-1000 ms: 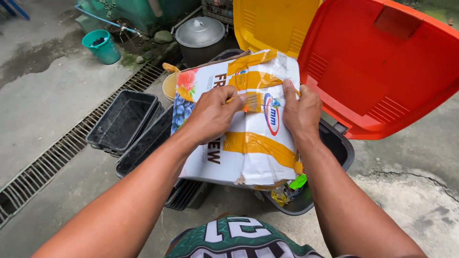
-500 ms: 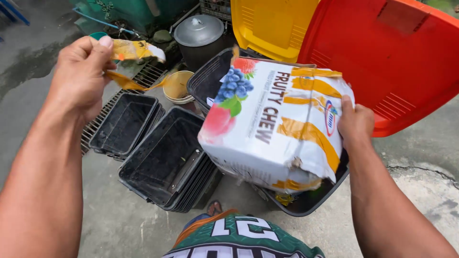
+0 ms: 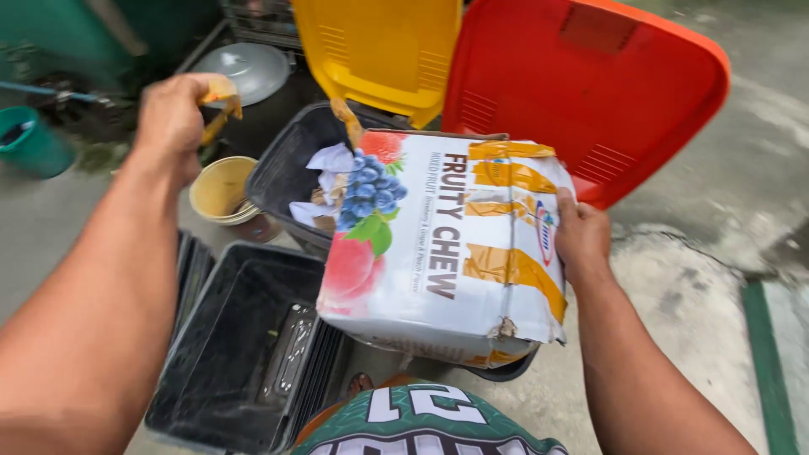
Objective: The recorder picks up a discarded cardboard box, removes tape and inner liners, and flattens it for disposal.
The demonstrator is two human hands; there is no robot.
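Observation:
My right hand [image 3: 580, 238] grips the right end of a white cardboard box [image 3: 438, 244] printed with fruit pictures and crossed by yellow tape strips. I hold the box tilted over a dark bin. My left hand [image 3: 173, 118] is raised at the upper left, closed on a torn strip of yellow tape [image 3: 221, 99]. Another loose end of tape [image 3: 347, 120] hangs above the box's far edge. The dark bin [image 3: 282, 173] behind the box holds crumpled white paper [image 3: 329, 160].
A stack of black plastic trays [image 3: 244, 354] lies on the concrete at the lower left. An open yellow lid [image 3: 379, 50] and an open orange-red lid [image 3: 590, 93] stand behind. A yellowish bucket [image 3: 221, 190], a metal pot lid [image 3: 249, 72] and a teal bucket [image 3: 29, 139] sit at the left.
My left hand has left the box and pulled up and away to the left with a tape strip. The box has tipped on its side, held by my right hand alone.

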